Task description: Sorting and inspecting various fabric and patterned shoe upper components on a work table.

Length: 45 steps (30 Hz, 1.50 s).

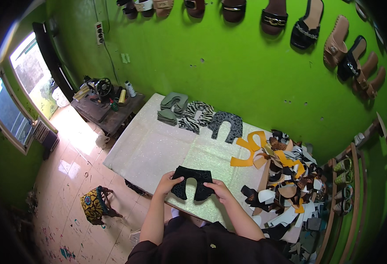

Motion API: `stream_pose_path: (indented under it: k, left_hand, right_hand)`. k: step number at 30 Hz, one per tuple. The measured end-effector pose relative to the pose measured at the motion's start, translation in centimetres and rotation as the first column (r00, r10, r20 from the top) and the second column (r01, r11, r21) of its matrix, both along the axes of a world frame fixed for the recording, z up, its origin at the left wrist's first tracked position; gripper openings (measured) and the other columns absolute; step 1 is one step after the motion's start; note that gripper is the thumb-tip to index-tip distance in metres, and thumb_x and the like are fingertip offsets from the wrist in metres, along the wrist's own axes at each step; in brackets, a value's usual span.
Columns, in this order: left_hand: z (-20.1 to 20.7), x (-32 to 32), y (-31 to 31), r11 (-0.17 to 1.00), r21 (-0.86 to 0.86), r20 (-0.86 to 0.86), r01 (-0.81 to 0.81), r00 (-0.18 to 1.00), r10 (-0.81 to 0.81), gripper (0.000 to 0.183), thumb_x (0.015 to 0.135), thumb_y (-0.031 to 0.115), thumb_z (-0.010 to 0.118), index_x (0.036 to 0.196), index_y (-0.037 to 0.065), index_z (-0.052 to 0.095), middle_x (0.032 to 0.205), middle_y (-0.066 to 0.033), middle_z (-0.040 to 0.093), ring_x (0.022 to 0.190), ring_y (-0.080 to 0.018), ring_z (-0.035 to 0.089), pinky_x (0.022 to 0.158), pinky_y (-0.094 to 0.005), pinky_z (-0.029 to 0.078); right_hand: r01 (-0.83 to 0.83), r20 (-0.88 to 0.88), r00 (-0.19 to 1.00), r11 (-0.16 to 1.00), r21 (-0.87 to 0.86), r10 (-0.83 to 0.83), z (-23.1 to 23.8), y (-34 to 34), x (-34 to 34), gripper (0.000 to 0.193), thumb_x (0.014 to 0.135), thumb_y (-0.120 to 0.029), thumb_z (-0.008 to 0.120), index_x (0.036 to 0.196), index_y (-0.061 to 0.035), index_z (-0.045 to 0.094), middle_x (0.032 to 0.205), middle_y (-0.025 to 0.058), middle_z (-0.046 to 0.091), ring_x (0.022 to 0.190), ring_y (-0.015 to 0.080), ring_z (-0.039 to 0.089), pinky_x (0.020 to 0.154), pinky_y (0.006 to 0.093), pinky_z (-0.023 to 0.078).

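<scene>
Both my hands hold a black U-shaped shoe upper piece [192, 181] just above the near edge of the glittery white table [153, 147]. My left hand [168, 183] grips its left leg and my right hand [219, 189] grips its right leg. Farther back on the table lie stacks of similar cut pieces: grey-green ones [172, 105], zebra-striped ones [196, 115] and dark grey patterned ones [227, 125]. A yellow-orange piece [247, 149] lies to the right of the middle.
A big heap of mixed cut pieces [288, 182] covers the table's right end. A sewing machine [98, 86] stands on a side table at the back left. Sandals [306, 24] hang on the green wall. A patterned stool [95, 204] sits on the floor at left; a shoe rack [345, 189] at right.
</scene>
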<state>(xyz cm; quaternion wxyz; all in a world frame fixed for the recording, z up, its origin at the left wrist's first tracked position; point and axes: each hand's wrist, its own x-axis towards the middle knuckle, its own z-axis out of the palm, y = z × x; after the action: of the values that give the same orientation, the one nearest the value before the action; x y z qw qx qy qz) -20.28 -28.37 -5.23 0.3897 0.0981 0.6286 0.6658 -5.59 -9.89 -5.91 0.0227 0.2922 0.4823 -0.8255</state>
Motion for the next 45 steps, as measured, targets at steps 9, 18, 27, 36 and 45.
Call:
stream_pose_path:
  k: [9, 18, 27, 36, 45]
  left_hand:
    - [-1.1, -15.0, -6.3, 0.981, -0.193, -0.091, -0.009, 0.996, -0.009, 0.03, 0.073, 0.012, 0.074, 0.096, -0.003, 0.063, 0.083, -0.0055, 0.065, 0.071, -0.0118, 0.061, 0.066, -0.0242, 0.048]
    - [-1.7, -31.2, -8.6, 0.971, -0.237, -0.291, -0.037, 0.956, -0.034, 0.032, 0.072, 0.012, 0.075, 0.097, -0.002, 0.062, 0.087, -0.0056, 0.065, 0.075, -0.0115, 0.06, 0.069, -0.0252, 0.047]
    - [-6.5, -41.1, -6.9, 0.939, -0.337, -0.365, 0.06, 0.912, -0.189, 0.032, 0.075, 0.013, 0.073, 0.101, -0.002, 0.061, 0.087, -0.0052, 0.065, 0.078, -0.0119, 0.059, 0.073, -0.0258, 0.046]
    - [-5.2, -49.1, -2.9, 0.982, -0.181, -0.343, 0.045, 0.933, -0.106, 0.028, 0.077, 0.011, 0.071, 0.098, -0.004, 0.06, 0.086, -0.006, 0.065, 0.076, -0.0119, 0.06, 0.07, -0.0249, 0.047]
    - [-4.9, -54.8, 3.0, 0.993, -0.118, -0.373, 0.017, 0.926, -0.061, 0.025, 0.08, 0.009, 0.067, 0.098, -0.005, 0.059, 0.086, -0.0068, 0.064, 0.075, -0.0118, 0.06, 0.069, -0.0251, 0.048]
  right_hand:
    - [-0.203, 0.053, 0.979, 0.958, 0.203, 0.197, -2.9, -5.3, -15.4, 0.036, 0.076, -0.019, 0.066, 0.105, 0.0014, 0.062, 0.098, 0.0098, 0.065, 0.094, 0.0184, 0.058, 0.09, 0.0286, 0.038]
    - [-0.282, 0.255, 0.951, 0.829, 0.482, 0.175, -4.7, -9.8, -32.4, 0.037, 0.076, -0.021, 0.068, 0.104, 0.002, 0.061, 0.101, 0.0147, 0.064, 0.092, 0.0226, 0.06, 0.082, 0.0304, 0.045]
    - [-0.254, 0.414, 0.91, 0.778, 0.575, -0.009, -6.3, -11.3, -39.2, 0.044, 0.08, -0.034, 0.061, 0.116, -0.0104, 0.056, 0.113, 0.0101, 0.061, 0.111, 0.0285, 0.054, 0.099, 0.0626, 0.012]
    - [-0.337, 0.407, 0.912, 0.474, 0.813, -0.049, -1.1, -8.0, -46.9, 0.035, 0.078, -0.033, 0.059, 0.101, -0.0062, 0.059, 0.097, 0.0157, 0.065, 0.099, 0.0314, 0.059, 0.1, 0.0616, 0.011]
    - [-0.389, 0.456, 0.888, 0.434, 0.813, -0.058, 0.6, -2.1, -53.3, 0.029, 0.071, -0.021, 0.055, 0.091, -0.0034, 0.066, 0.102, 0.019, 0.063, 0.105, 0.0331, 0.055, 0.103, 0.0626, 0.002]
